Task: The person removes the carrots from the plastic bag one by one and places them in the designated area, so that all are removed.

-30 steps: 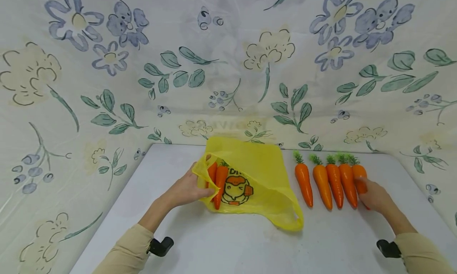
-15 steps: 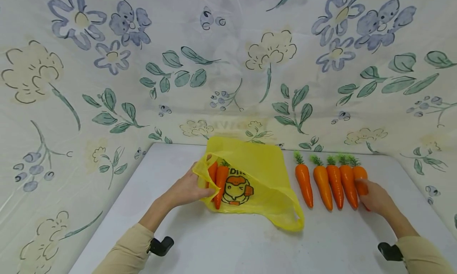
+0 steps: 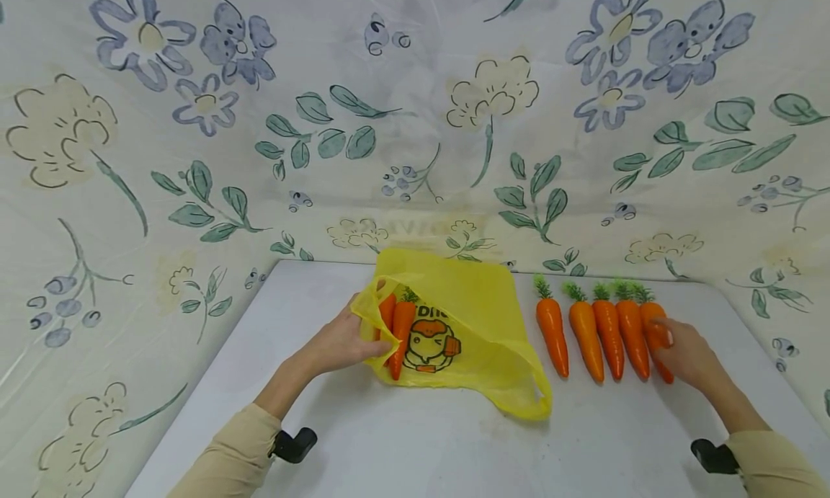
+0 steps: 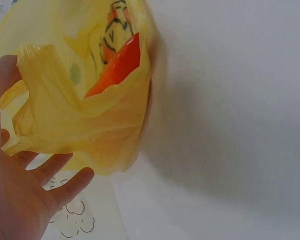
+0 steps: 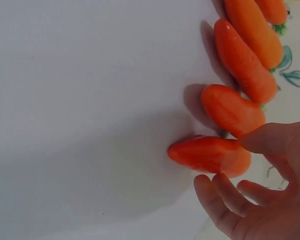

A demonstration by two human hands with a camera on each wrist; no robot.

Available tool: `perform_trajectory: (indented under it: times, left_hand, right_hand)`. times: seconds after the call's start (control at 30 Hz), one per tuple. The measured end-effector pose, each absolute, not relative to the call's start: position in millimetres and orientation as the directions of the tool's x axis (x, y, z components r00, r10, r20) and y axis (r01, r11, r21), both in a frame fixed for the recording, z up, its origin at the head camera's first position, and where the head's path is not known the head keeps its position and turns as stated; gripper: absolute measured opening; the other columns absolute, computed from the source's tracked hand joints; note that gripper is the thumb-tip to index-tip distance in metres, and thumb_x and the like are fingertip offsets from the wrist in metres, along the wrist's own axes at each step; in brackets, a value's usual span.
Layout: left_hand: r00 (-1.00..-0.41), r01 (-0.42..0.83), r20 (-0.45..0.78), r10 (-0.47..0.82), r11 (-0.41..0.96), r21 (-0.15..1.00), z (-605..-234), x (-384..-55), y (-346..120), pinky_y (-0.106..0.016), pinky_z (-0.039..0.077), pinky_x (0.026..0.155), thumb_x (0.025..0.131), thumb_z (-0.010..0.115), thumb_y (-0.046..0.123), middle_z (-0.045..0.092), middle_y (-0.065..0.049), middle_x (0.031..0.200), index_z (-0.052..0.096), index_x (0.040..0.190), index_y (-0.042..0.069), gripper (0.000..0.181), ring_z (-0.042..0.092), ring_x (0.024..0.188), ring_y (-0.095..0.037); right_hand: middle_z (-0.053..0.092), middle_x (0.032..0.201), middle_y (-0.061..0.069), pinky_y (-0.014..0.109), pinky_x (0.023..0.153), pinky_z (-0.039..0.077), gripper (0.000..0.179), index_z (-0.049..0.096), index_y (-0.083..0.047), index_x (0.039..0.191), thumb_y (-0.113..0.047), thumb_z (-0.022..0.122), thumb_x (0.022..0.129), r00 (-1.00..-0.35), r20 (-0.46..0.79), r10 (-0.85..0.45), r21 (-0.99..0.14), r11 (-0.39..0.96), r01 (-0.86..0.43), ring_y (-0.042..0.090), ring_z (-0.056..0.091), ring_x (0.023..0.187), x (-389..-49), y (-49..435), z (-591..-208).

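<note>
A yellow plastic bag (image 3: 467, 303) with a printed cartoon face lies on the white table. Its left-facing mouth is held apart by my left hand (image 3: 344, 343), thumb on one edge and fingers partly hidden by the film. Inside the mouth are carrots (image 3: 403, 332) with green tops; in the left wrist view one carrot (image 4: 117, 67) shows red-orange. To the right, several carrots stand in a row, tops away from me. My right hand (image 3: 690, 357) is at the rightmost carrot (image 5: 210, 154), thumb touching one side. Its fingertips are spread beside the other side.
The row's leftmost carrot (image 3: 551, 336) lies near the bag's right edge, slightly apart from the others. Floral cloth (image 3: 415, 159) rises behind the white table (image 3: 415, 447). A black camera mount (image 3: 293, 445) sits at each wrist.
My right hand has shifted slightly right and loosened around the rightmost carrot, whose lower tip now shows more. My left hand and the bag stay in place.
</note>
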State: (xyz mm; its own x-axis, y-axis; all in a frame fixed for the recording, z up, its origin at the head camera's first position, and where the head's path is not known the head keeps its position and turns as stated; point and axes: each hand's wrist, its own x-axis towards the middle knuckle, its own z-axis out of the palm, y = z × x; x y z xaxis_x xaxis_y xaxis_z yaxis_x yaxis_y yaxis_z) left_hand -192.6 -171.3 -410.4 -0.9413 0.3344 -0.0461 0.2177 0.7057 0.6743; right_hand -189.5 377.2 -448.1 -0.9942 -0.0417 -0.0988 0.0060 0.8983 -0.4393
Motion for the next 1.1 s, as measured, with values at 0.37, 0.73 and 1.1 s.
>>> perform_trajectory:
  times: [0.37,0.73,1.1]
  left_hand:
    - [-0.945,0.198,-0.064,0.322,0.713,0.673,-409,-192,-173,-0.028,0.055,0.079,0.081,0.075,0.028,0.042,-0.009,0.132,0.021,0.153,0.013,0.091,0.058,0.095,-0.020]
    - [-0.945,0.195,-0.065,0.320,0.714,0.672,-410,-192,-174,-0.032,0.055,0.086,0.082,0.075,0.029,0.040,-0.009,0.136,0.020,0.154,0.015,0.092,0.057,0.100,-0.022]
    - [-0.947,0.192,-0.063,0.315,0.712,0.675,-411,-192,-174,-0.032,0.055,0.086,0.081,0.075,0.029,0.040,-0.009,0.137,0.019,0.155,0.017,0.093,0.058,0.101,-0.024]
  right_hand:
    - [0.039,0.129,0.046,0.071,0.092,0.040,0.056,0.037,0.019,0.136,-0.002,0.054,0.086,-0.996,-0.066,-0.067,-0.443,0.896,-0.031,0.059,0.041,0.112,-192,364,-436]
    - [0.040,0.134,0.043,0.073,0.099,0.032,0.059,0.040,0.018,0.137,0.003,0.054,0.081,-0.990,0.013,-0.138,-0.492,0.861,-0.126,0.058,0.038,0.120,-192,336,-427]
    - [0.038,0.138,0.040,0.073,0.100,0.030,0.061,0.037,0.017,0.139,-0.002,0.059,0.085,-0.988,0.021,-0.150,-0.525,0.840,-0.139,0.057,0.034,0.124,-192,317,-422]
